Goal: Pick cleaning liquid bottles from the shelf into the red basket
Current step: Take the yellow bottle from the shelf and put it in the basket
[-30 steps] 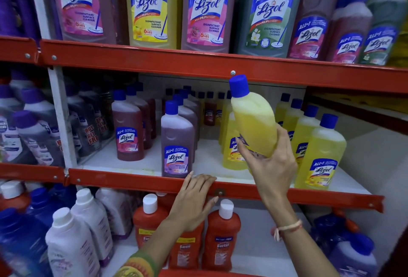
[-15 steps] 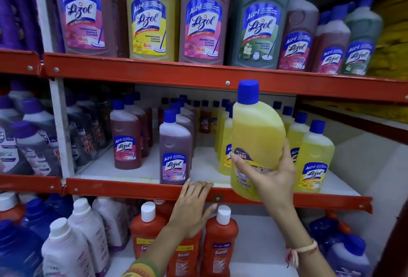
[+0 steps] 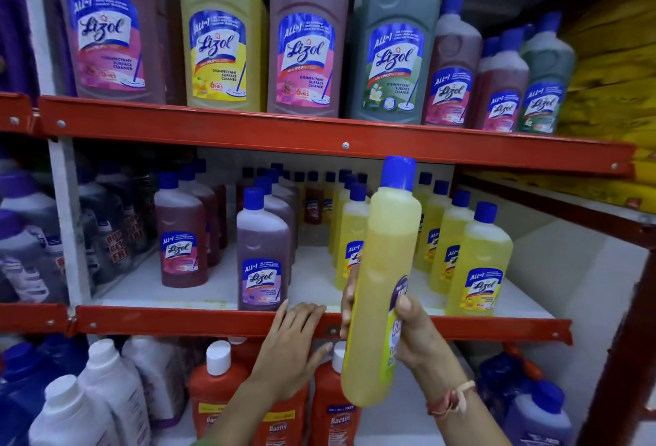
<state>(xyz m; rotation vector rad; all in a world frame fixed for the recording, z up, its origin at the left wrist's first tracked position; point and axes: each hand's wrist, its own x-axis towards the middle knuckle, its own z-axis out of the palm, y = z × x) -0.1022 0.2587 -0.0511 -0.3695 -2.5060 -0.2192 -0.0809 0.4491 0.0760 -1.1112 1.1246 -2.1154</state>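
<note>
My right hand (image 3: 415,330) grips a yellow cleaning liquid bottle (image 3: 381,285) with a blue cap, held upright in front of the middle shelf and turned edge-on to me. My left hand (image 3: 293,346) rests flat on the red front edge of the middle shelf (image 3: 177,319), fingers spread, holding nothing. Behind the held bottle stand more yellow bottles (image 3: 477,264), with a purple bottle (image 3: 262,254) and a maroon bottle (image 3: 181,236) to their left. The red basket is not in view.
Large cleaner bottles (image 3: 222,30) line the top shelf above a red rail (image 3: 319,142). Orange bottles (image 3: 216,392) and white bottles (image 3: 113,385) fill the bottom shelf. A red upright post (image 3: 624,357) stands at the right.
My right hand has drawn the yellow bottle out of the shelf, lower and closer to me, and turned it edge-on. My left hand stays on the shelf edge.
</note>
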